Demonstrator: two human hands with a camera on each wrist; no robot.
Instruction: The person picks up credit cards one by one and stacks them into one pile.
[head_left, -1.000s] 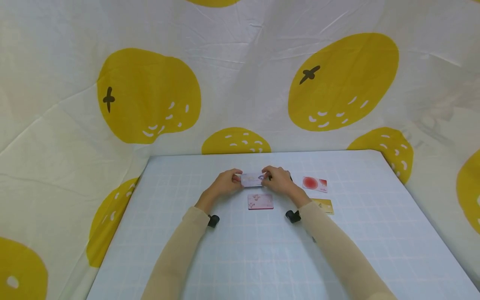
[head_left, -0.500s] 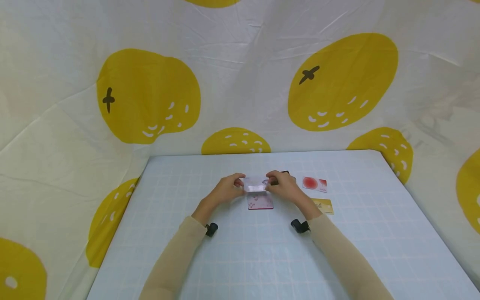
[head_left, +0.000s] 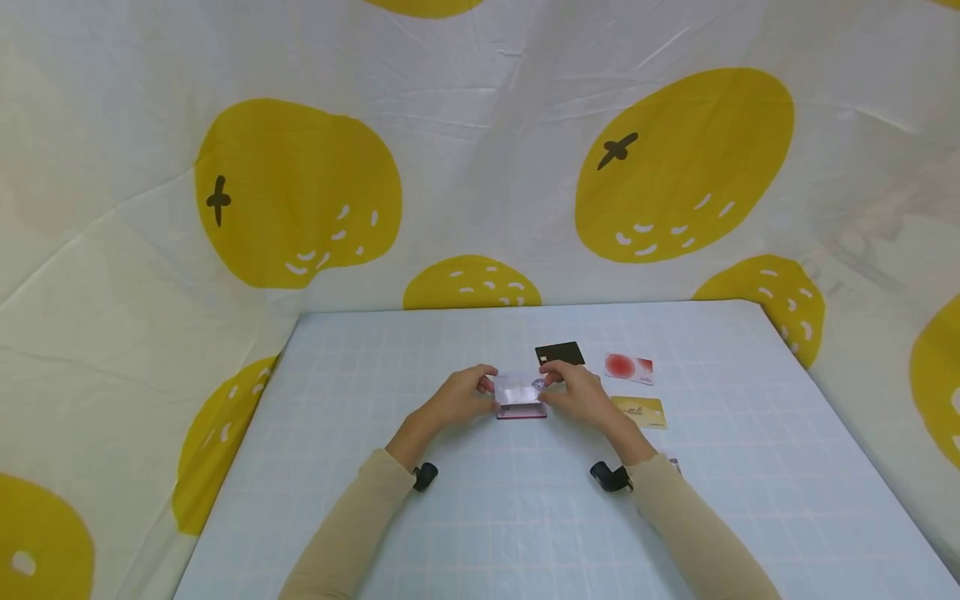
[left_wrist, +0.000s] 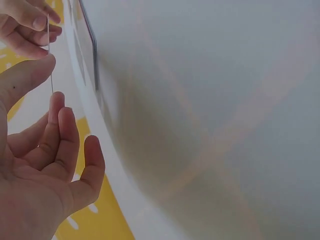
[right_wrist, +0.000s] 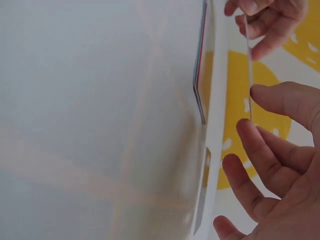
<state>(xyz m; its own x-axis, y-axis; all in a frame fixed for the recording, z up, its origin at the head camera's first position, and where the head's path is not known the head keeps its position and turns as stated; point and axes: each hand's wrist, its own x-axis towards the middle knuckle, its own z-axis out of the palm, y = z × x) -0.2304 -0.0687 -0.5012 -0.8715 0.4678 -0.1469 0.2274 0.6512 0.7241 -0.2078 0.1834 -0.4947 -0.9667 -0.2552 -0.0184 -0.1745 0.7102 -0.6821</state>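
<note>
My left hand [head_left: 459, 395] pinches the left end of a pale lilac card [head_left: 516, 388] between thumb and fingers. At its right end, my right hand [head_left: 588, 398] pinches the same card. Seen edge-on in the left wrist view, the card [left_wrist: 51, 77] is a thin line spanning both hands. Below it on the table lies a small pile with a pink card [head_left: 522, 412] on top, mostly covered by the held card in the head view. In the right wrist view several layered edges show in the pile [right_wrist: 198, 75], and a gap separates it from the held card.
A black card [head_left: 560, 353] lies behind my right hand. To the right are a white card with a red circle [head_left: 628, 368] and a gold card [head_left: 643, 412] below it. A small object [head_left: 676, 464] peeks out by my right sleeve. Fruit-patterned cloth [head_left: 487, 167] hangs behind the table.
Both hands have brought the lilac card toward me, from behind the pink card to over it. The black card, earlier mostly hidden by my right hand, now shows.
</note>
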